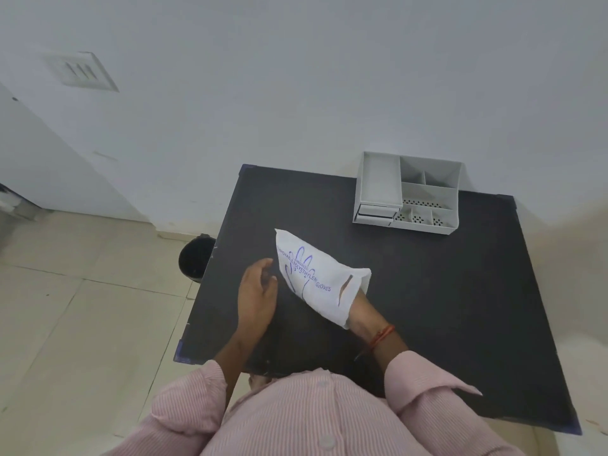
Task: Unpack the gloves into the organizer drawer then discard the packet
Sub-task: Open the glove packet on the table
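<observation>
Black table (427, 291), grey organizer (408, 195) at back. Right hand (360, 311) buried inside glove packet (316, 274), fingers hidden. Left hand (256, 291) just beside, loosely curled, empty.

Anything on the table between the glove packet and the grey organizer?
No. In the head view, only bare black table lies between the glove packet and the grey organizer.

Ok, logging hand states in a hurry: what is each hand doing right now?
Left hand: open, empty, beside the glove packet.
Right hand: fingers hidden in the packet's open end, lifting it; grip cannot be told.
</observation>
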